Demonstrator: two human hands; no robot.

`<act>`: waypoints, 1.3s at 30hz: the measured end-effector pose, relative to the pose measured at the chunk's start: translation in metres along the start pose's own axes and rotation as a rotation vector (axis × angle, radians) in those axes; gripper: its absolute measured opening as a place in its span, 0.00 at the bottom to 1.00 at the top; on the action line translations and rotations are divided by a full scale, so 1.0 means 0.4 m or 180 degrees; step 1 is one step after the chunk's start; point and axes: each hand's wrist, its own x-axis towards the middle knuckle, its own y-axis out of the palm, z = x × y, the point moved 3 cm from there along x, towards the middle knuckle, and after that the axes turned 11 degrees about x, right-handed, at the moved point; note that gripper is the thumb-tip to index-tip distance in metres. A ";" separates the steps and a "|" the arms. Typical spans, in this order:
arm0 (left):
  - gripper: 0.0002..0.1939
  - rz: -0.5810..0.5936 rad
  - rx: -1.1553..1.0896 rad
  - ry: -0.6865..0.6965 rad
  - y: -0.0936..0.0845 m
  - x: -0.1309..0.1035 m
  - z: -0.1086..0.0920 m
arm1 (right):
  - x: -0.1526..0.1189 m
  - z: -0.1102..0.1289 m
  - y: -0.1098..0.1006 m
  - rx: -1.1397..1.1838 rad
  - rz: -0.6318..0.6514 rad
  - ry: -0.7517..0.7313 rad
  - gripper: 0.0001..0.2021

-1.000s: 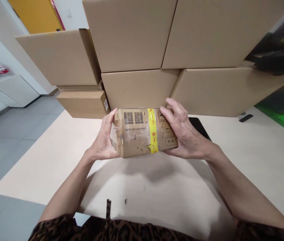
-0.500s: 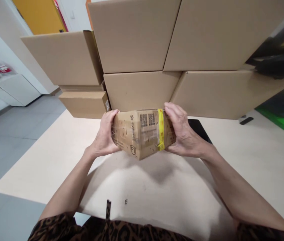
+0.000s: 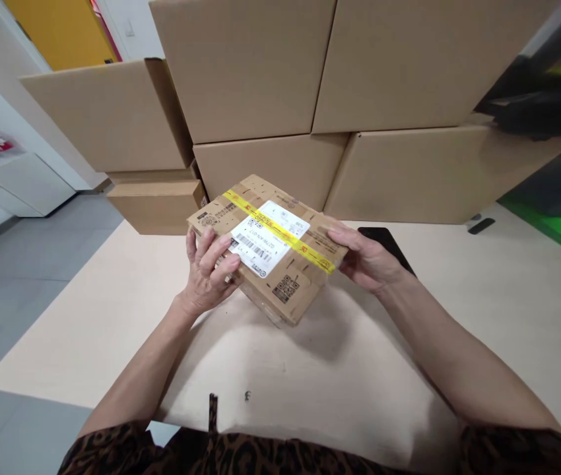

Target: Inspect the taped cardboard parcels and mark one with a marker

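Between my two hands is a small brown cardboard box (image 3: 305,267), tilted and raised above the pale table (image 3: 280,396). Its upper face carries a white shipping label (image 3: 285,214), printed codes and a strip of yellow tape (image 3: 241,202) running across. My left hand (image 3: 208,270) grips the left corner, fingers over the label's edge and thumb side partly hidden. On the right corner, my right hand (image 3: 364,257) pinches the box with the thumb on top and the other fingers underneath.
Large cardboard boxes (image 3: 241,72) are stacked along the table's far side, with a smaller flat box (image 3: 154,208) at the left. Behind my right hand lies a black flat object (image 3: 384,244). A small dark item (image 3: 481,226) sits farther right, near a green surface (image 3: 552,204).
The box has been turned in my hands, so its labelled face now shows instead of its printed edge. My left fingers have shifted onto that face. The camera view has moved slightly.
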 end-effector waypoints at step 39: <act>0.48 -0.0019 -0.2983 -0.3155 0.056 -0.014 -0.278 | -0.035 -0.090 0.086 -0.1757 -0.0754 -0.2271 0.42</act>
